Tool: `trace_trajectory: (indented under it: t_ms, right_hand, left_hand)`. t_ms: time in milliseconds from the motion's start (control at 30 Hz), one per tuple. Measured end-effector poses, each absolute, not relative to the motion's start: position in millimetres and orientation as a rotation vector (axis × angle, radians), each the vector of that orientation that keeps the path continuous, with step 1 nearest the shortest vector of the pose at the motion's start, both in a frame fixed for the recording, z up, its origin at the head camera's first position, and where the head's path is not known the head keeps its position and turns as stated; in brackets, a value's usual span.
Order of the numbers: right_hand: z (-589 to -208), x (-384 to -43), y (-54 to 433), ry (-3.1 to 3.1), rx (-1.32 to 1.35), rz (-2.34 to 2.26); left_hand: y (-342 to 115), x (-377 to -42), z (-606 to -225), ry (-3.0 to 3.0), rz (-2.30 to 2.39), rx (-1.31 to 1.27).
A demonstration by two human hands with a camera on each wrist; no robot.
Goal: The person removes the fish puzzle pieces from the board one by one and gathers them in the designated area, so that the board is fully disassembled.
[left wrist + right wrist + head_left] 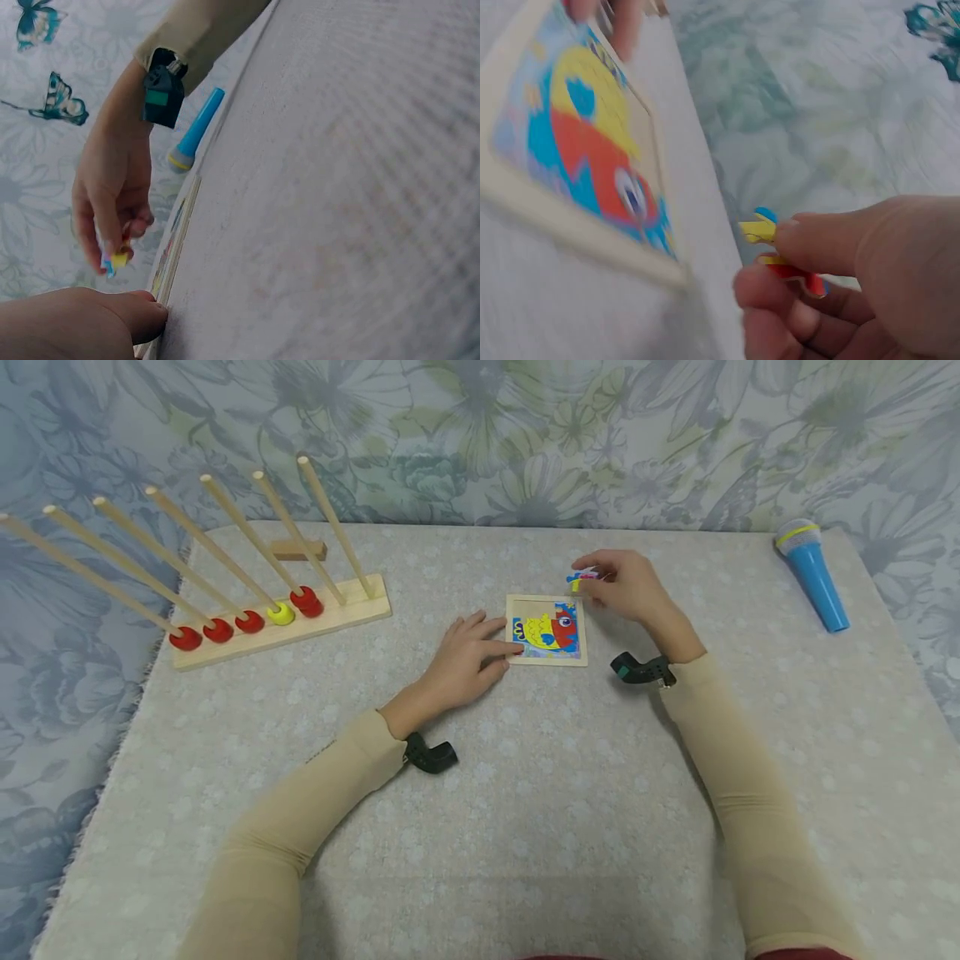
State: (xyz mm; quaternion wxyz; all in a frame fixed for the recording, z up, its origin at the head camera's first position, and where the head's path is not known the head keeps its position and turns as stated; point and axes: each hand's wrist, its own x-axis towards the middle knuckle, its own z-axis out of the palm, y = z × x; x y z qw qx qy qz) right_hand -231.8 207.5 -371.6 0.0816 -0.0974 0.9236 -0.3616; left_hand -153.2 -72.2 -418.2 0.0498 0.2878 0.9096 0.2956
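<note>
A small square wooden frame puzzle lies on the table, its picture a red, yellow and blue fish. Bare wood shows along the top of its picture. My left hand lies at the puzzle's left side with fingers extended, the index fingertip resting on its edge. Just above the puzzle's upper right corner, my right hand pinches a puzzle piece between thumb and fingers. Yellow, red and blue show on that piece in the right wrist view; the fingers hide part of it.
To the left stands a wooden peg stand with tall rods and several red and yellow beads low on them. A small wooden block lies behind it. At the far right is a blue toy microphone. Patterned fabric rises behind the table.
</note>
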Motion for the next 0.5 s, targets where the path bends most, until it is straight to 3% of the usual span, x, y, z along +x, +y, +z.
trace_trajectory:
  t_ms: [267, 500]
  right_hand:
    - [-370, -226, 283, 2.745, -0.007, -0.993]
    - [-379, -227, 315, 2.673, 0.167, -1.009]
  left_hand:
    - [-72, -152, -418, 2.772, 0.898, 0.867]
    - [-72, -152, -419, 2.769, 0.906, 0.861]
